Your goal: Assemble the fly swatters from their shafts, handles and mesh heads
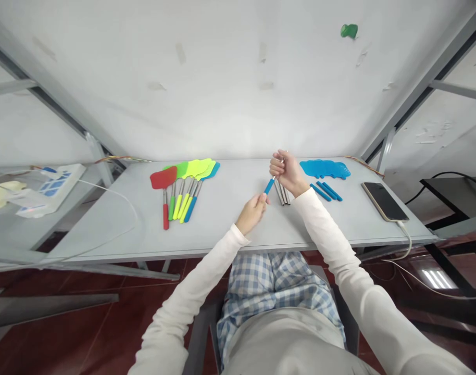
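Note:
My left hand is closed round the lower end of a blue handle sleeve. A thin metal rod slants up out of that sleeve into the closed fingers of my right hand, which cover most of it. Just behind and below, several metal tubes lie side by side on the table. To their right are a few loose blue handle sleeves and a pile of flat blue fly swatter heads.
Several fly swatters with heads and handles fitted, among them a red fly swatter, lie fanned out at the left of the grey table. A phone with a charging cable rests at the right. Metal frame posts flank both sides, with a wall behind.

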A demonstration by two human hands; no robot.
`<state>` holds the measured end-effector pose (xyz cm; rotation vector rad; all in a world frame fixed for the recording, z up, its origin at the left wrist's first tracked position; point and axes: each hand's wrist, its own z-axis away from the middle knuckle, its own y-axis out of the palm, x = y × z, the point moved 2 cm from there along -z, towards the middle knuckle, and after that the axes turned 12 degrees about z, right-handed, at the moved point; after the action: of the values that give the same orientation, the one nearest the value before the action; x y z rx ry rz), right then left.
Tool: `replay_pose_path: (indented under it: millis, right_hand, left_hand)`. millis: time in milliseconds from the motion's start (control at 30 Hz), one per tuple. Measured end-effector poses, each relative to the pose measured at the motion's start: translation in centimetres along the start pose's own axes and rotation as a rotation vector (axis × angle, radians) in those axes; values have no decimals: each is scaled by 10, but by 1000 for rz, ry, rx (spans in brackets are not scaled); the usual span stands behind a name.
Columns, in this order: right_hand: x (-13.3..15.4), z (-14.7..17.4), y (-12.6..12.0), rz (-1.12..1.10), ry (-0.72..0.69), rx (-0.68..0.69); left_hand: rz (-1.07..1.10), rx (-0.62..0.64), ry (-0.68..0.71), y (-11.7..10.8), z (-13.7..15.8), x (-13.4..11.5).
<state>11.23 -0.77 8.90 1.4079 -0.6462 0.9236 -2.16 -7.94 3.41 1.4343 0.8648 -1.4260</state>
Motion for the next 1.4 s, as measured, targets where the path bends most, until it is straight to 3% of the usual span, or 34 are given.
replay_pose_path:
  millis: [100,167,233,333,400,467,567,633,733,833,967,1067,1167,1267,1400]
  right_hand:
    - [-8,5,3,8,0,-158]
    - [-12,8,5,-30,-110,-251]
    - [-14,9,3,-29,-197,-327]
    - [-14,6,-3,27,-188,-347]
    - [-14,3,-7,47,-134,-299]
    - [-10,1,-11,55,-81,-228]
    - [11,-3,-23,81,-54,-146]
    - [37,-8,-37,107,-116,-167]
    - [69,-22,-60,198,-224,-181]
    - [57,-39,-62,383,-111,-166]
    - [-6,-50,-41,875,32,-223]
    - [-44,-51,-33,1049,50,-244]
    - [-60,-50,-35,1414,-46,-221]
    - [-64,-45,-40,1802,-203,-242]
    - [-64,-33,-41,1925,-295,-325]
  left_hand:
    - [-742,-335,291,-10,-14,4]
    - [-1045,-377,325,-9,-21,10]
    - [-1141,-314,287,-5,-25,14]
    - [-976,-151,251,0,-26,12]
    - [-678,-9,198,0,-25,6]
    - [-260,180,13,-1,-24,2]
    - [342,440,-377,-4,-14,5]
    - [597,488,-527,-11,-3,9]
    - [772,467,-593,-22,9,12]
    - [784,333,-457,-31,4,6]
    - [626,53,-178,-40,-17,-1]
    - [418,-105,-44,-45,-27,5]
    - [204,-269,18,-48,-33,17]
    - [44,-351,69,-48,-37,25]
    - [-76,-345,125,-41,-47,26]
